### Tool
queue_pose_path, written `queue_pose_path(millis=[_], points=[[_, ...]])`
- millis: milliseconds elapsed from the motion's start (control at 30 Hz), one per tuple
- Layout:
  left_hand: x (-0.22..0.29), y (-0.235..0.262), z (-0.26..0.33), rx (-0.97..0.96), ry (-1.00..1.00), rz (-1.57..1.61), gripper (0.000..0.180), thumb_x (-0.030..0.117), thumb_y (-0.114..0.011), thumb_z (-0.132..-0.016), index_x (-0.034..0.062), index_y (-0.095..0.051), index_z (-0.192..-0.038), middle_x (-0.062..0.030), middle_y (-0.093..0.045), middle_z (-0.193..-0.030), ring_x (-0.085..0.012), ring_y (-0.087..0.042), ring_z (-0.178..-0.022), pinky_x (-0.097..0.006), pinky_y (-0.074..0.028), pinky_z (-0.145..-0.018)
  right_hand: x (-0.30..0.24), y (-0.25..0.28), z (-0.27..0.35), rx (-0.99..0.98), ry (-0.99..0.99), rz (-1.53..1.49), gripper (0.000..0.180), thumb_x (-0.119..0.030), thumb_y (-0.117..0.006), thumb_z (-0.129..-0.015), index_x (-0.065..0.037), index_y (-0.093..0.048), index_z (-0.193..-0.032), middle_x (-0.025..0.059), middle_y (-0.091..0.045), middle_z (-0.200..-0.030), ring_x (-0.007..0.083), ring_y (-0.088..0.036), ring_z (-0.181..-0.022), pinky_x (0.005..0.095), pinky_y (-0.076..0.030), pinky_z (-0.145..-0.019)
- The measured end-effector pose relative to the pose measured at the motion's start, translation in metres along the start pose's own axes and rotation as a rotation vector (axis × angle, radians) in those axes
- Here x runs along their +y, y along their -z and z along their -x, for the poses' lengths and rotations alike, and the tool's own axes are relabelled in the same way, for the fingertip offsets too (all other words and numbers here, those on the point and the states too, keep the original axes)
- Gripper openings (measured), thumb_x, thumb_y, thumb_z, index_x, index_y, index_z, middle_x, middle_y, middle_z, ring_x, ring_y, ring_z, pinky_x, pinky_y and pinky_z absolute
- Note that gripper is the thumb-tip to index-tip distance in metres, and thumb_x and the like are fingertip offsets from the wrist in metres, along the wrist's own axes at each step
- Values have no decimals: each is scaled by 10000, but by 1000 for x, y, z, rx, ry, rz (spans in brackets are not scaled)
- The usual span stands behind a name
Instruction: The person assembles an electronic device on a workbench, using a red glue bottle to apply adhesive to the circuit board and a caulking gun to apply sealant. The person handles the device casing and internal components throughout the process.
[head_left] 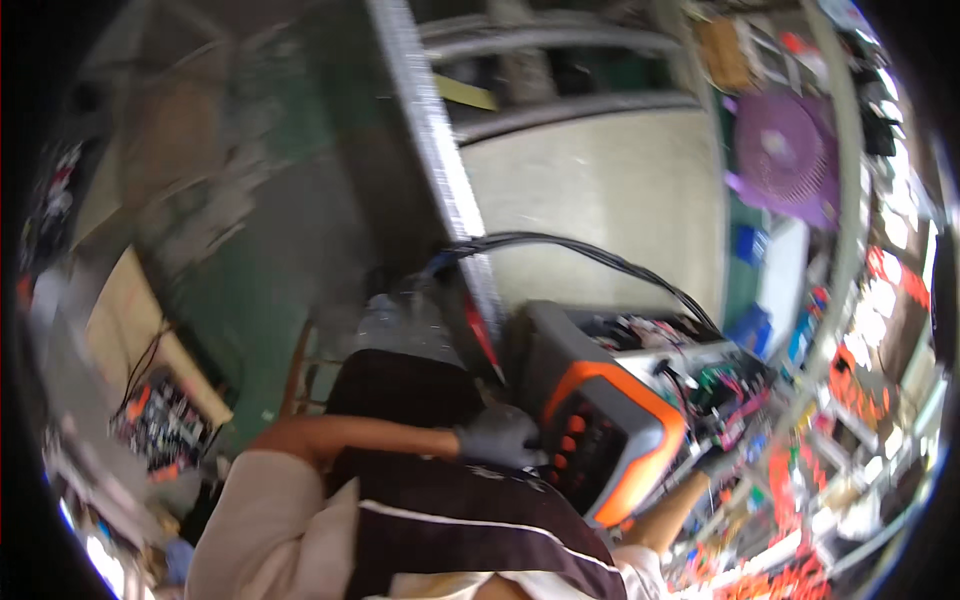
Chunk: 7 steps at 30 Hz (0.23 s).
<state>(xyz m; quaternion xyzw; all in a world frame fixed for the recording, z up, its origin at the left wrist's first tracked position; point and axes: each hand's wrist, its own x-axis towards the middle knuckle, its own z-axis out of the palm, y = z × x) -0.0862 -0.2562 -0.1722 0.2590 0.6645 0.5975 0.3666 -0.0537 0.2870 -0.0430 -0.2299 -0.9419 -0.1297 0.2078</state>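
A grey machine housing with an orange-edged front [625,440] sits tilted close to my body. Its open side shows a tangle of coloured wires and circuit parts [715,385]. My left hand [500,437], in a dark grey glove, is at the lower edge of the dark front panel [582,450], which carries orange knobs. Its fingers look curled; anything inside them is hidden. My right hand [714,462], in a dark glove, is on the far right side of the machine beside the wiring. Blur and the machine's parts hide its fingers.
Black cables [590,250] arc over a pale board [600,190] beside a metal frame edge [440,150]. Clear plastic bottles [385,325] stand left of the machine. A purple fan [785,150] is at far right. A container of small parts [165,430] lies at left.
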Motion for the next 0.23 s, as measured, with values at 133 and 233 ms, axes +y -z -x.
queue_pose_path(millis=[133,233], points=[[5,1,6,202,-27,65,374,435,-594,-845,78,-653,-751,-169,-628,-693,-361,-641,-679,-493,-465,-614,-46,-5,-8,-17,-424,-1332,585,-351,-471,-910,23,-434,-1359,148,-469,-1379,288,-469,-1238,439,-350,-1064],[11,-2,12,373,10,114,430,494,-616,-815,72,-655,-741,-175,-622,-665,-385,-635,-666,-493,-473,-621,-51,-17,-19,-35,-625,-1361,609,-323,-462,-923,19,-356,-1415,107,-427,-1429,276,-415,-1302,413,-284,-1121]])
